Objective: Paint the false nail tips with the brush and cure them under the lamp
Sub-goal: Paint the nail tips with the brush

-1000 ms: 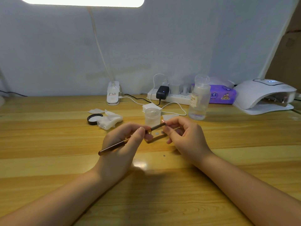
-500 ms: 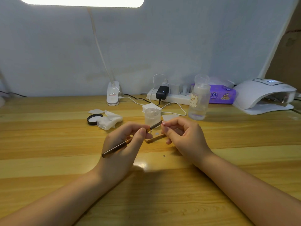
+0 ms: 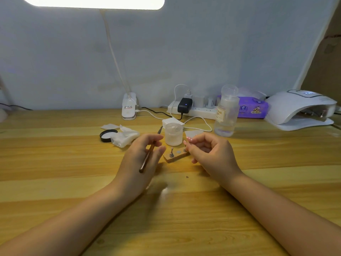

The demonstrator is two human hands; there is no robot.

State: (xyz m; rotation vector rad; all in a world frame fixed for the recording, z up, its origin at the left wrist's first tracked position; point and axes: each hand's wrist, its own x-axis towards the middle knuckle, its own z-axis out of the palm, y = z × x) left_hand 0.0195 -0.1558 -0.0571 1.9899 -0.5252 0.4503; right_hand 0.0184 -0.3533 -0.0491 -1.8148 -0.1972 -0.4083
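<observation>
Wooden table (image 3: 55, 163), white wall behind. Your left hand (image 3: 140, 161) grips the brush (image 3: 147, 157), bristles toward the jar (image 3: 173, 133). Your right hand (image 3: 208, 154) pinches a nail tip (image 3: 189, 139) over the wooden holder (image 3: 176, 155). Curing lamp (image 3: 299, 109) far right.

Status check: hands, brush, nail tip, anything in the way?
Left hand grips brush. Right hand pinches nail tip over wooden stand. Jar close behind.

Bright, even light from an overexposed desk lamp (image 3: 96, 1) overhead; soft shadows and a glare spot on the worktop (image 3: 55, 163); edges bow, slightly soft.
</observation>
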